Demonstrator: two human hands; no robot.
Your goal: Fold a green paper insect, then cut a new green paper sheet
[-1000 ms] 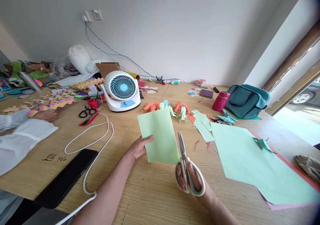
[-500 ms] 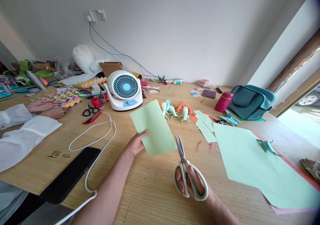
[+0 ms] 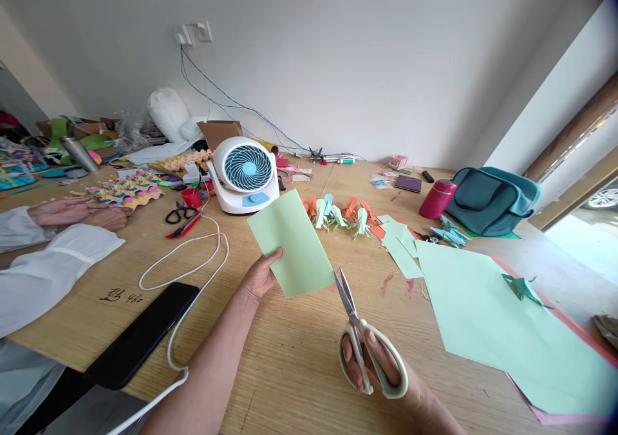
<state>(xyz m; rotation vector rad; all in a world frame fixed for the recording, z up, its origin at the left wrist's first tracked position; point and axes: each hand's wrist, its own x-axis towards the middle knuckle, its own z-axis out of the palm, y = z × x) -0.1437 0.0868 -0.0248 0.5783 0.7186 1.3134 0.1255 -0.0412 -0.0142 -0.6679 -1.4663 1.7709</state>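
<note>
A light green sheet of paper (image 3: 294,245) is pinched at its lower left edge by my left hand (image 3: 263,274), thumb on top. My right hand (image 3: 374,361) has its fingers through the pale handles of the scissors (image 3: 348,300). Their blades are slightly apart and point up at the paper's lower right corner, close beside it; whether they touch I cannot tell. Behind the paper stand several folded paper figures (image 3: 361,221) in green, orange and blue. Cut green paper pieces (image 3: 400,248) lie to their right.
Large green sheets (image 3: 483,306) cover the table's right side, a folded teal figure (image 3: 524,288) on them. A red bottle (image 3: 437,199) and teal bag (image 3: 490,200) stand behind. At left are a fan (image 3: 246,171), a black phone (image 3: 145,335), a white cable (image 3: 176,322) and another person's hands (image 3: 80,213).
The scissors have tilted leftward, bringing their tips nearer the paper's corner. My left hand keeps hold of the sheet, which has shifted slightly left. The view has turned a little.
</note>
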